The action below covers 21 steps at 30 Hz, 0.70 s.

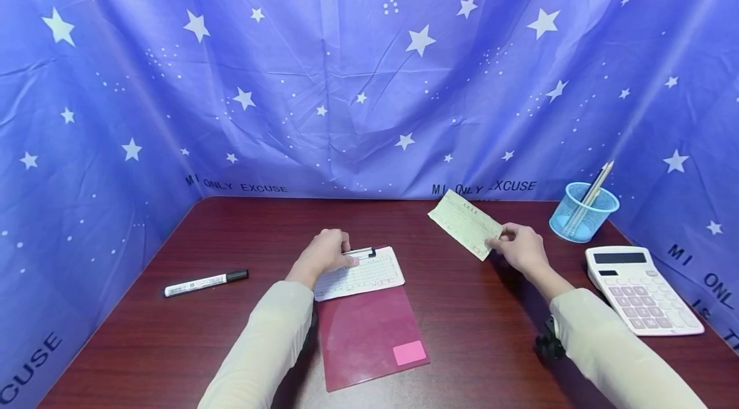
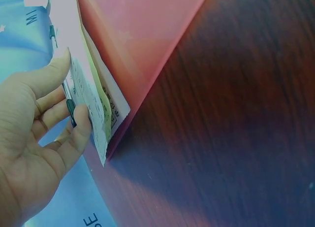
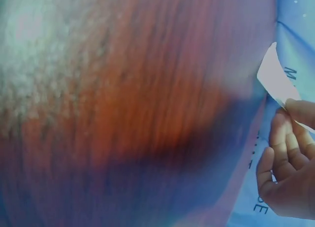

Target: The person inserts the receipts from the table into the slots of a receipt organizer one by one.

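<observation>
A red clipboard (image 1: 372, 335) lies on the table with a small stack of printed slips (image 1: 369, 277) under its black-and-silver clip (image 1: 364, 252). The left hand (image 1: 326, 254) holds the clip at the board's far end. In the left wrist view, white and yellow slips (image 2: 101, 96) fan slightly apart at the edge, and the left hand's thumb and fingers (image 2: 81, 123) curl about the clip. Farther right, the right hand (image 1: 522, 247) pinches a pale yellow-green printed slip (image 1: 467, 223) by its near right corner. That slip appears raised and tilted.
On the left lies a white marker (image 1: 202, 282) with a black cap. A blue mesh pen cup (image 1: 583, 211) holding pencils stands at the back right, behind a white calculator (image 1: 641, 290). A pink label (image 1: 409, 352) sits on the clipboard. Blue star-printed cloth (image 1: 346, 75) surrounds the table.
</observation>
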Available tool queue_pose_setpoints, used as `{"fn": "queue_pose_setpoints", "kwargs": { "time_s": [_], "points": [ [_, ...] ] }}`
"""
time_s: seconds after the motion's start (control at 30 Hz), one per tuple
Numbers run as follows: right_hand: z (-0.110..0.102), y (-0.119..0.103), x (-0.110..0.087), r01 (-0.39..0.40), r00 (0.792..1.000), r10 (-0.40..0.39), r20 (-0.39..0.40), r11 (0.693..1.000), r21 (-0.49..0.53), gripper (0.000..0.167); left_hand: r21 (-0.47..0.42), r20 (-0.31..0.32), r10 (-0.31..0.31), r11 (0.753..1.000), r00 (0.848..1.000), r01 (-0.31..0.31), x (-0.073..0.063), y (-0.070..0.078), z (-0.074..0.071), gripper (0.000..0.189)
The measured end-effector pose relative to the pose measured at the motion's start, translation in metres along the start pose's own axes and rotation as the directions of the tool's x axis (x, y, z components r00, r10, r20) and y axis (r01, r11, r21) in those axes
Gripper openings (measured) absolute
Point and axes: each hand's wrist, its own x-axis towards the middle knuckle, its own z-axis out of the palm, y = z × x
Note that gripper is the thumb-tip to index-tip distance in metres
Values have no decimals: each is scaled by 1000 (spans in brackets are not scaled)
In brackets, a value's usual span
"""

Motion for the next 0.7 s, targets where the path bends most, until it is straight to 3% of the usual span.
{"fn": "queue_pose_setpoints", "kwargs": {
  "time_s": [0.17,0.3,0.43,0.7],
  "points": [
    [-7,-11,-3,82,994,-78,-72,995,64,26,-9,5,-11,1000,1000,11,0,1,-1,30],
    [-12,-26,-7,120,991,-112,-78,986,116,32,-10,11,-21,1000,1000,21,0,2,-1,29],
    [-14,-44,-13,137,990,-131,-44,969,204,34,-4,11,-17,1000,1000,17,0,1,-1,30],
    [-4,-71,-30,142,981,-184,68,905,400,29,7,-7,17,1000,1000,-17,-1,-1,-1,30]
  ]
}}
